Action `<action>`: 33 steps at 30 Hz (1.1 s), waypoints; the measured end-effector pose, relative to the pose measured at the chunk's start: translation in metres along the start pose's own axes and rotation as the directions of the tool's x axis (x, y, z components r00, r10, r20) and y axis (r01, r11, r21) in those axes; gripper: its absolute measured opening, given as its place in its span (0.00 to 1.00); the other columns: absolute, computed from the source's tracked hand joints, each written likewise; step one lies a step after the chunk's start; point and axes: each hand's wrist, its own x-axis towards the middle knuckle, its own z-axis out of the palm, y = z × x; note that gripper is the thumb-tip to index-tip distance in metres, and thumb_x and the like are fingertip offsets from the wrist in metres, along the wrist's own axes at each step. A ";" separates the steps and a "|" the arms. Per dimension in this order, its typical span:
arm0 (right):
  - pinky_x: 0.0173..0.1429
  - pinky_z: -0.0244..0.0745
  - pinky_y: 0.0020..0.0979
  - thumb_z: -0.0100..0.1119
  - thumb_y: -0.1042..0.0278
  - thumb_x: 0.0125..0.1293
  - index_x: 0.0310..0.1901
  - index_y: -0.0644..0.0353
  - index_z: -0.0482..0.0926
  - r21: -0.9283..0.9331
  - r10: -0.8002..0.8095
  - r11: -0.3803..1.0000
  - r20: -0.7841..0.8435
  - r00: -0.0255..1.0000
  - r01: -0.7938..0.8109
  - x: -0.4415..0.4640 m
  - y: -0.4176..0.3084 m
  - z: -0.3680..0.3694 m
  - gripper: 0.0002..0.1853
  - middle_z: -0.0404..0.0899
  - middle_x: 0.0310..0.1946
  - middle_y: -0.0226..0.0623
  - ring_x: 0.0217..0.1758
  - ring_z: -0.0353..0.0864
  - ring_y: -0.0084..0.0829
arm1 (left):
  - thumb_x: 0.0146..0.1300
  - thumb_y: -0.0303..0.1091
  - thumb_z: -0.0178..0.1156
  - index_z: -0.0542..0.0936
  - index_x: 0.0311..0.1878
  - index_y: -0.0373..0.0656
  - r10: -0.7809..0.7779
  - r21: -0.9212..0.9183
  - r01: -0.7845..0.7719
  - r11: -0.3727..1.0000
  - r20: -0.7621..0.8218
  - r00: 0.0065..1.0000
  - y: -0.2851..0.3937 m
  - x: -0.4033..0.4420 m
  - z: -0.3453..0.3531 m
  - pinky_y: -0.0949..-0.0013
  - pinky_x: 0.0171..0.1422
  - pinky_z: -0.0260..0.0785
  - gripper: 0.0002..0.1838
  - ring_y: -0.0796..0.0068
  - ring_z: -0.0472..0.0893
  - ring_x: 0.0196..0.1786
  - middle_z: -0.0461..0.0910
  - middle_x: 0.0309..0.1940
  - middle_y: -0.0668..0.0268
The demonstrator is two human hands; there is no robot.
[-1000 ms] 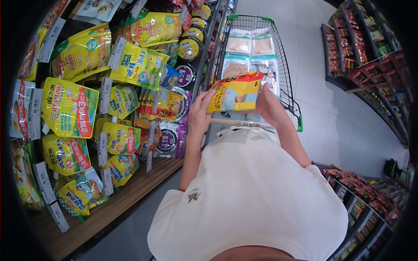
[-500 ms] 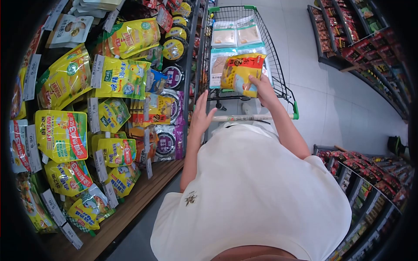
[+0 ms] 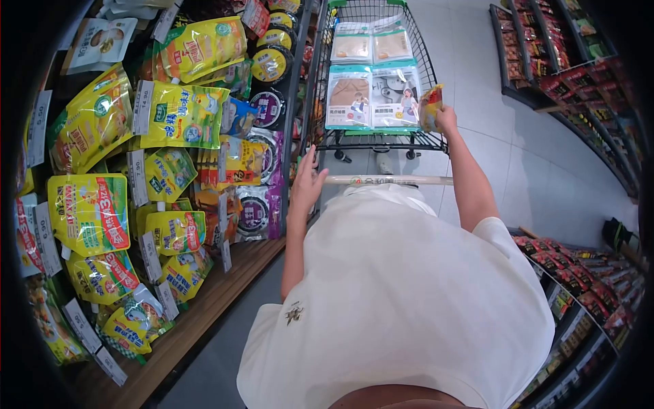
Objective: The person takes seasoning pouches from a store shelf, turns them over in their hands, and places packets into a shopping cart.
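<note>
My right hand grips a yellow and red packet, turned edge-on at the right side of the shopping cart. Several flat packages with white and teal edges lie in the cart in two rows. My left hand holds nothing; its fingers are apart, beside the left end of the cart handle and near the shelf edge. Whether it touches the handle I cannot tell.
On the left, a shelf holds yellow seasoning pouches, round tubs and price tags. Racks of red packets stand at the right, with more at the lower right. Grey tiled floor lies between.
The packet first sat between both hands; my left hand let go of it. My right hand carried it right, to the cart's right side, uncovering the packages. The shelf has shifted slightly left in view.
</note>
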 end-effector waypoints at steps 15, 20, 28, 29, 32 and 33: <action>0.54 0.75 0.50 0.49 0.66 0.62 0.48 0.59 0.81 -0.273 0.001 0.962 0.031 1.000 0.007 -0.009 -0.031 -0.022 0.16 0.82 0.43 0.57 0.51 0.81 0.56 | 0.66 0.34 0.61 0.62 0.73 0.44 -0.042 -0.082 0.039 0.996 -0.037 0.998 -0.004 0.005 0.002 0.64 0.56 0.71 0.33 0.62 0.78 0.52 0.71 0.62 0.54; 0.54 0.75 0.52 0.48 0.66 0.64 0.50 0.59 0.80 -0.324 0.031 0.944 -0.082 0.996 -0.056 -0.002 0.003 -0.004 0.16 0.82 0.45 0.57 0.51 0.81 0.56 | 0.65 0.33 0.62 0.63 0.72 0.44 -0.032 -0.099 0.028 0.995 -0.036 0.999 -0.004 0.008 0.003 0.67 0.52 0.71 0.33 0.65 0.78 0.52 0.71 0.62 0.55; 0.53 0.76 0.50 0.57 0.63 0.61 0.52 0.58 0.78 -0.428 0.028 0.903 -0.024 0.999 -0.035 -0.025 -0.016 -0.021 0.18 0.83 0.44 0.54 0.51 0.82 0.53 | 0.66 0.33 0.61 0.62 0.73 0.44 -0.086 -0.120 0.080 0.989 -0.040 0.995 0.000 -0.002 -0.009 0.66 0.57 0.71 0.33 0.68 0.79 0.55 0.70 0.66 0.56; 0.53 0.76 0.49 0.57 0.62 0.61 0.54 0.57 0.77 -0.399 0.042 0.915 -0.055 0.998 -0.061 -0.025 -0.013 -0.019 0.19 0.83 0.45 0.53 0.51 0.82 0.53 | 0.66 0.33 0.61 0.63 0.73 0.44 -0.085 -0.125 0.080 0.989 -0.040 0.996 0.001 -0.001 -0.010 0.66 0.57 0.71 0.33 0.68 0.79 0.55 0.70 0.66 0.56; 0.53 0.75 0.52 0.58 0.61 0.60 0.57 0.57 0.72 -0.334 0.002 0.942 -0.124 0.992 -0.043 -0.046 -0.025 -0.027 0.23 0.82 0.44 0.55 0.49 0.82 0.55 | 0.66 0.32 0.61 0.63 0.73 0.43 -0.073 -0.143 0.063 0.988 -0.065 0.995 -0.005 -0.002 -0.010 0.67 0.56 0.72 0.33 0.68 0.79 0.54 0.70 0.65 0.55; 0.53 0.75 0.52 0.59 0.61 0.60 0.59 0.58 0.70 -0.335 -0.023 0.942 -0.137 0.990 -0.024 -0.050 -0.026 -0.029 0.25 0.82 0.43 0.55 0.49 0.82 0.55 | 0.66 0.32 0.61 0.63 0.72 0.43 -0.085 -0.166 0.071 0.984 -0.078 0.993 -0.008 -0.003 -0.010 0.67 0.56 0.72 0.33 0.69 0.79 0.54 0.70 0.65 0.55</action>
